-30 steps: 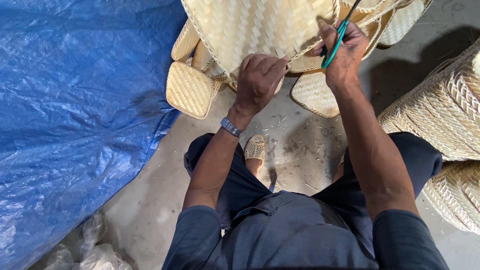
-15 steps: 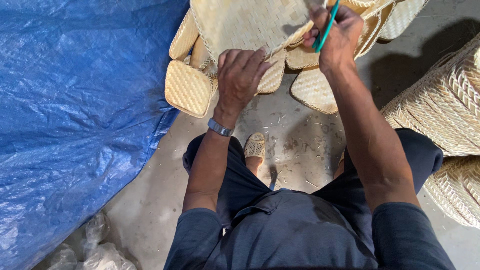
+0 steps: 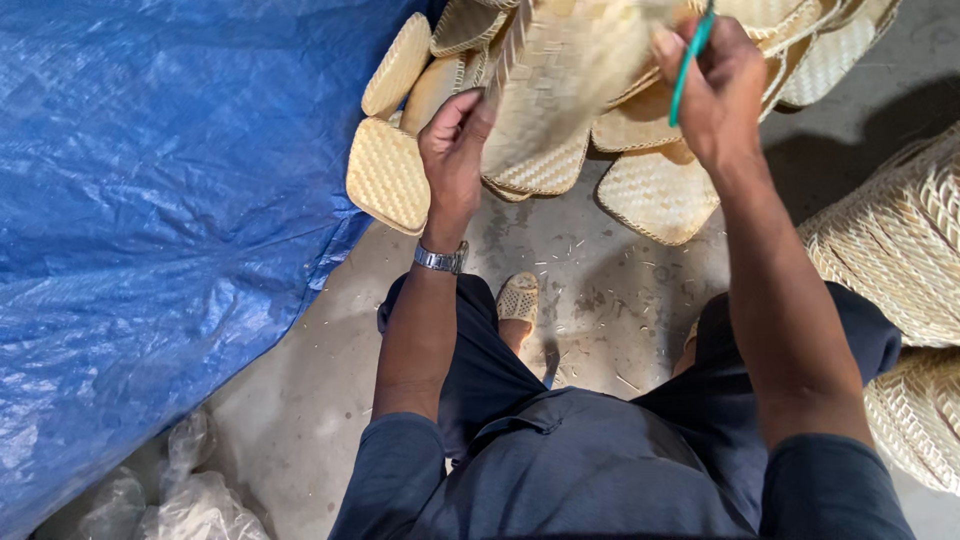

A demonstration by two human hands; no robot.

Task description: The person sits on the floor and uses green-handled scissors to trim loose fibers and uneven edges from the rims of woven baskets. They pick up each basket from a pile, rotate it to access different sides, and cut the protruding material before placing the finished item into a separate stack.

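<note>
My left hand (image 3: 455, 150) grips the woven mat's (image 3: 560, 85) lower edge; my right hand (image 3: 715, 90), above, pinches a green tool (image 3: 690, 65).

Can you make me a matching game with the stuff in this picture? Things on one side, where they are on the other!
Things:
1. blue tarp
2. wristwatch
3. green-handled tool
4. woven piece

Places:
A. in the right hand
B. spread over the floor on the left
C. held by the left hand
D. around the left wrist

Pairs: 1-B, 2-D, 3-A, 4-C
</note>
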